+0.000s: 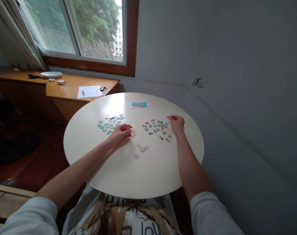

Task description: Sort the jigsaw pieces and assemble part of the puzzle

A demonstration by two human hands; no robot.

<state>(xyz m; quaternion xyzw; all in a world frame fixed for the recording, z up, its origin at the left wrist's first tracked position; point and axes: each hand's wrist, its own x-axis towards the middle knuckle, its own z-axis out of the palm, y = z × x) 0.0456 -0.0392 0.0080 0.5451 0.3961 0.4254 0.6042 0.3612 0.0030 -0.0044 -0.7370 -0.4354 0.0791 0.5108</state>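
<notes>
My right hand (177, 123) is closed in a pinch on a small pinkish puzzle piece (168, 117), just beyond the upper right of a loose group of colourful puzzle pieces (158, 129). Over the middle of the table hovers my left hand (122, 132), its fingers loosely bent and a little apart, with nothing visible between them. It is beside a spread of mostly teal puzzle pieces (109, 125). Nearer to me are several pale puzzle pieces (143, 149), seemingly face down. A small picture card (138, 105) with a blue cartoon scene lies at the table's far side.
The round white table (143, 179) fills the space before me. Behind it on the left, a wooden desk (72, 80) holds a white plate (51, 74), a paper sheet (89, 92) and keys (103, 88). A wall socket (200, 83) is at the right.
</notes>
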